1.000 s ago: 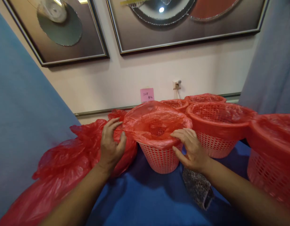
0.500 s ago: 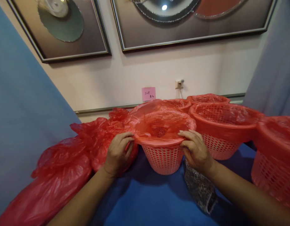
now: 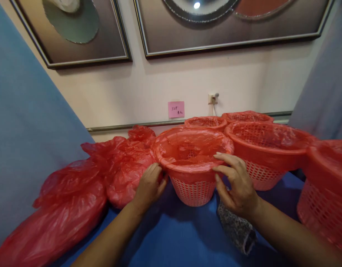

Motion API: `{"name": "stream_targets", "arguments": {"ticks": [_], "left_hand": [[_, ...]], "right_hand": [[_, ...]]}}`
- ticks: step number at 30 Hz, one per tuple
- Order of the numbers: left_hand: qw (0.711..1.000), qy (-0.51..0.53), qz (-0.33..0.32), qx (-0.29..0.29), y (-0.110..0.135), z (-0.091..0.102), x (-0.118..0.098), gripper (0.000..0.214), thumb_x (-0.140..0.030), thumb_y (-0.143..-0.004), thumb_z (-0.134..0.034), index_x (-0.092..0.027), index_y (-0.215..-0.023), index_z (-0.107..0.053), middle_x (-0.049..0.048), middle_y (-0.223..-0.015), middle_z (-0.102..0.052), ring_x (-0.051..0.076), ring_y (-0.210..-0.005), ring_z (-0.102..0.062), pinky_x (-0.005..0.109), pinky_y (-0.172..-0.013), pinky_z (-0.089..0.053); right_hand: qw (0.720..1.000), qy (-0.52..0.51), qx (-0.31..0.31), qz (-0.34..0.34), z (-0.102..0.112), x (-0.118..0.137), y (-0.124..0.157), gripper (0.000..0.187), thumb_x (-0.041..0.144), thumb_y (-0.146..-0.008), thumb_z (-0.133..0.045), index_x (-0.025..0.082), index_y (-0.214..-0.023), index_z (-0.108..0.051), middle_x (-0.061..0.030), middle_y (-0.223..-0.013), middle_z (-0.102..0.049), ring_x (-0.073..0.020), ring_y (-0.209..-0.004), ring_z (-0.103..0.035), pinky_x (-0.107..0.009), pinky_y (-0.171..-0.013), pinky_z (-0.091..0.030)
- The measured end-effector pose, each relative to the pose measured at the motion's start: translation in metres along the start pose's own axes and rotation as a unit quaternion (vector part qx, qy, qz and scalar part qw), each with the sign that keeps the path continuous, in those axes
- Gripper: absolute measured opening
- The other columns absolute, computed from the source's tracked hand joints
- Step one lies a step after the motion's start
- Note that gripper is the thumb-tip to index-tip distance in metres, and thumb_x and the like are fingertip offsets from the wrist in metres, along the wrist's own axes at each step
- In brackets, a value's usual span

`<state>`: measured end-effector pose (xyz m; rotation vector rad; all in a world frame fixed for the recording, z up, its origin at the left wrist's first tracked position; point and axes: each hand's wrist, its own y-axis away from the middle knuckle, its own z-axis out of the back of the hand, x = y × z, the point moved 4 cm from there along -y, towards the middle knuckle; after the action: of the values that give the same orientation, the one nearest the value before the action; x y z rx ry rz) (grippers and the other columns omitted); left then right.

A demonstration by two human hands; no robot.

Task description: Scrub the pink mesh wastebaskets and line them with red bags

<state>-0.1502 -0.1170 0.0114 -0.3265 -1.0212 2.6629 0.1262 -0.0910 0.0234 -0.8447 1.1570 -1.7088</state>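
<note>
In front of me stands a pink perforated plastic basket (image 3: 192,191) with a thin red plastic bag (image 3: 176,148) lining it. The bag is folded outward over the basket's rim all the way round the visible side. At the left of the rim, my left hand (image 3: 150,185) is closed, its fingers curled on the bag's turned-down edge; the fingertips are partly hidden. My right hand (image 3: 239,185) is at the right front of the rim with its fingers spread, the tips close to or touching the bag. Below it lies a grey speckled fabric piece (image 3: 236,228).
Several more lined baskets stand to the right, including a near basket (image 3: 323,207) and one behind it (image 3: 264,174). Full red plastic bags (image 3: 73,211) lie at the left. A blue cloth (image 3: 171,237) covers the table. A pink note (image 3: 176,109) is on the wall beside a socket (image 3: 212,98).
The bag's raised back part has come down over the far rim. My left hand has moved right and lower along the rim. The right hand's fingers have spread apart.
</note>
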Motion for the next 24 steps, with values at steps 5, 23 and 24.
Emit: {"name": "stream_targets", "arguments": {"ticks": [5,23,24], "left_hand": [[0.997,0.056,0.055,0.012,0.001,0.006,0.001,0.013,-0.025,-0.090,-0.053,-0.021,-0.100,-0.060,0.0063,-0.095,-0.070,0.023,-0.087,-0.068,0.039,-0.081,-0.058],[0.998,0.004,-0.052,-0.044,-0.023,0.035,-0.002,0.035,-0.007,-0.086,-0.054,-0.022,-0.117,-0.063,0.0101,-0.127,-0.064,0.028,-0.120,-0.058,0.053,-0.104,-0.049],[0.997,0.014,-0.051,-0.052,-0.021,0.032,-0.003,0.035,-0.008,-0.087,-0.054,-0.022,-0.118,-0.063,0.0096,-0.123,-0.066,0.027,-0.118,-0.059,0.051,-0.103,-0.050]], "right_hand": [[0.997,0.011,0.080,0.017,-0.027,0.035,-0.027,0.048,0.013,-0.093,-0.053,0.017,-0.140,-0.045,-0.0131,-0.126,-0.066,-0.0278,-0.119,-0.059,-0.049,-0.103,-0.041],[0.994,0.005,0.072,-0.081,-0.015,-0.062,-0.008,0.022,0.002,-0.075,-0.046,0.022,-0.082,-0.053,-0.0049,-0.096,-0.068,-0.0233,-0.094,-0.063,-0.044,-0.090,-0.039],[0.994,0.023,0.066,-0.087,-0.014,-0.059,-0.008,0.026,0.002,-0.073,-0.046,0.021,-0.087,-0.056,-0.0068,-0.103,-0.068,-0.0254,-0.100,-0.063,-0.046,-0.092,-0.040]]}}
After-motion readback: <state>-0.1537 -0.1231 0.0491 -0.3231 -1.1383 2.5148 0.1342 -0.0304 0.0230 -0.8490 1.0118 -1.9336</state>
